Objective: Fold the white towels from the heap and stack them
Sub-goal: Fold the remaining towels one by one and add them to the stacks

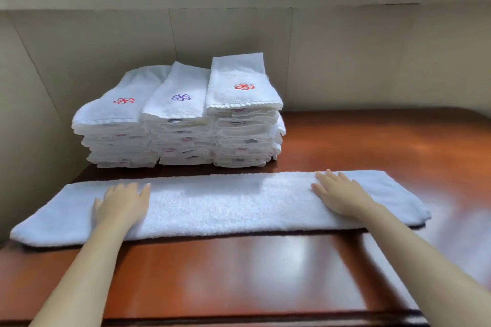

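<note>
A white towel point(220, 204), folded into a long narrow strip, lies across the brown wooden table point(239, 273). My left hand point(122, 203) rests flat on its left part, fingers straight. My right hand point(341, 194) presses flat on its right part, fingers spread. Behind the strip stand three stacks of folded white towels: a left stack point(117, 130) with a red emblem on top, a middle stack point(180, 125) with a purple emblem, and a taller right stack point(244, 114) with a red emblem.
A beige panelled wall point(372, 61) closes off the back and the left side of the table. The stacks sit in the back left corner. Bare glossy tabletop stretches to the right of the stacks and in front of the strip.
</note>
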The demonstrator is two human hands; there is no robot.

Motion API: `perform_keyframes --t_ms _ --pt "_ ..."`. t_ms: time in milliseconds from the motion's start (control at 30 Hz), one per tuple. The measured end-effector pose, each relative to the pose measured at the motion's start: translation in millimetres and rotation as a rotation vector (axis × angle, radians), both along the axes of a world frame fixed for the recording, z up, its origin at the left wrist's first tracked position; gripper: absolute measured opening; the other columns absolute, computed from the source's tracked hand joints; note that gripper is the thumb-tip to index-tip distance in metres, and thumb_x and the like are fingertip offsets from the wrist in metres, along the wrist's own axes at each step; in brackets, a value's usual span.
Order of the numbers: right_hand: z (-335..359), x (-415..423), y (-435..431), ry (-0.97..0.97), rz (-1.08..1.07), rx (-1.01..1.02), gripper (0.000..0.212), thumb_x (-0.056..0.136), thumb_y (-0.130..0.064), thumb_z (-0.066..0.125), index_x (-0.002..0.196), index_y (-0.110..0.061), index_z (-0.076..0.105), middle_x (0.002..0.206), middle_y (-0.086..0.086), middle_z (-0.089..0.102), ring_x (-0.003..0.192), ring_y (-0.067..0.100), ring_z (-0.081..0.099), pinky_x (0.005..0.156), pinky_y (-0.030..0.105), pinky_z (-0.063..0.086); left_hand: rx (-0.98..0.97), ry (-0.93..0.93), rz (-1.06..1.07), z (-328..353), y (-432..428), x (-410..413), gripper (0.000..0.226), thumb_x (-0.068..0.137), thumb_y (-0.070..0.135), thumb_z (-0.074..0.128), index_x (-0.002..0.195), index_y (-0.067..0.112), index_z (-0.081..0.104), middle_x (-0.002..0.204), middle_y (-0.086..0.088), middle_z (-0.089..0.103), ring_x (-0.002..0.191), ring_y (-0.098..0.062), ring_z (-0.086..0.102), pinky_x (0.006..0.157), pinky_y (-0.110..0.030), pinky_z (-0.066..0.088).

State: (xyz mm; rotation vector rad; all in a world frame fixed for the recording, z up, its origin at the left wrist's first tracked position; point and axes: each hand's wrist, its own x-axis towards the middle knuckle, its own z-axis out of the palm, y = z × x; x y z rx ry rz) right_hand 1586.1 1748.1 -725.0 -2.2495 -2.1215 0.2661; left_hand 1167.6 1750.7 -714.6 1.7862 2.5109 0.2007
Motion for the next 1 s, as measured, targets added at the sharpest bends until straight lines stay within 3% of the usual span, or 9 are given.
perform_keyframes --t_ms 133,267,433,567,700,900,1000 --pt "-7.7 31.0 -9.1 0.040 -0.158 0.044 0.051 0.100 -0.046 0.019 0.147 -0.027 0.026 0.160 0.004 0.011 0.147 0.024 0.007 0.115 0.050 0.006 -0.011 0.038 -0.202 -3.3 4.6 64.1 0.051 0.101 0.042 0.020 0.141 0.017 0.041 0.156 -0.009 0.025 0.143 -0.024 0.024 0.114 -0.049 0.017" --pt "-6.5 49.2 -8.7 0.061 -0.186 0.070 0.049 0.101 -0.042 0.019 0.145 -0.026 0.031 0.159 0.005 0.015 0.146 0.023 0.011 0.115 0.050 0.007 0.003 0.033 -0.396 -11.2 4.5 126.9 0.051 0.102 0.041 0.021 0.147 0.020 0.032 0.156 -0.008 0.026 0.141 -0.022 0.027 0.114 -0.044 0.019" --pt "-6.2 62.4 -8.5 0.176 -0.179 0.179 0.040 0.101 -0.019 0.026 0.133 -0.012 0.050 0.144 0.008 0.044 0.134 0.025 0.036 0.113 0.041 0.023 0.065 0.065 -0.546 -18.4 3.7 164.3 0.048 0.103 0.036 0.020 0.149 0.021 0.026 0.156 -0.004 0.027 0.144 -0.016 0.018 0.115 -0.041 0.017" --pt "-4.7 76.4 -13.2 0.201 -0.339 0.233 0.047 0.092 -0.005 0.032 0.133 -0.018 0.050 0.135 0.004 0.053 0.123 0.028 0.047 0.103 0.036 0.034 0.097 0.027 -0.563 -19.2 3.4 165.3 0.047 0.103 0.034 0.024 0.147 0.022 0.031 0.154 -0.001 0.030 0.143 -0.015 0.022 0.114 -0.038 0.018" --pt "-6.7 88.5 -20.2 0.280 -0.530 0.317 0.049 0.087 -0.004 0.034 0.134 -0.016 0.042 0.131 0.007 0.050 0.113 0.031 0.050 0.075 0.034 0.037 0.110 0.005 -0.561 -17.9 3.5 165.8 0.046 0.102 0.035 0.027 0.147 0.024 0.033 0.154 0.001 0.031 0.143 -0.013 0.023 0.114 -0.036 0.018" --pt "-4.8 93.6 -27.3 0.316 -0.598 0.451 0.042 0.088 -0.005 0.041 0.128 -0.013 0.048 0.122 0.010 0.056 0.111 0.032 0.050 0.079 0.035 0.041 0.109 -0.035 -0.536 -15.5 5.2 169.2 0.046 0.101 0.033 0.028 0.146 0.024 0.036 0.153 0.003 0.034 0.141 -0.015 0.028 0.114 -0.037 0.020" --pt "3.3 98.8 -32.1 0.479 -0.636 0.546 0.035 0.086 -0.004 0.044 0.116 -0.016 0.058 0.112 0.006 0.062 0.099 0.027 0.056 0.075 0.030 0.042 0.106 -0.041 -0.506 -15.6 5.9 170.4 0.046 0.101 0.032 0.029 0.145 0.021 0.037 0.149 -0.001 0.040 0.135 -0.021 0.037 0.111 -0.038 0.024"
